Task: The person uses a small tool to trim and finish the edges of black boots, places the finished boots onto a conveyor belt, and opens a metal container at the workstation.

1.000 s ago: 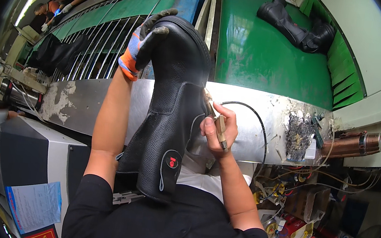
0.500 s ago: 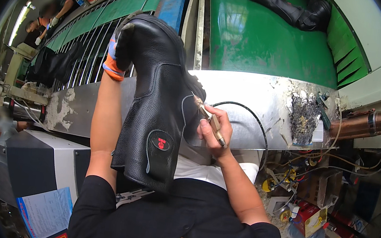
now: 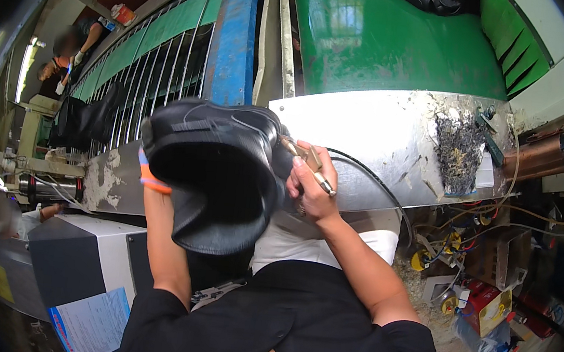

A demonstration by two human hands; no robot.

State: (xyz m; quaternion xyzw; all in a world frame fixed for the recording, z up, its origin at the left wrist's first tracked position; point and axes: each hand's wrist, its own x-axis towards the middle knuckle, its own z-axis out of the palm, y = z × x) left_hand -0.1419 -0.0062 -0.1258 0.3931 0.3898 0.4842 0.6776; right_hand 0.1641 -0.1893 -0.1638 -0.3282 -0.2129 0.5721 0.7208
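Left hand: the left hand [image 3: 149, 174], in an orange-cuffed glove, is mostly hidden behind the boot and seems slipped inside its shaft; its grip cannot be told.
Boot: a tall black leather boot [image 3: 217, 169] is held up in front of the chest, its open shaft facing the camera, above the metal table [image 3: 396, 136].
Right hand: the right hand [image 3: 311, 189] is clenched on a slim brass-coloured tool with a dark cord [image 3: 311, 164], its tip touching the boot's right side.
Behind: a green conveyor belt [image 3: 392, 43].
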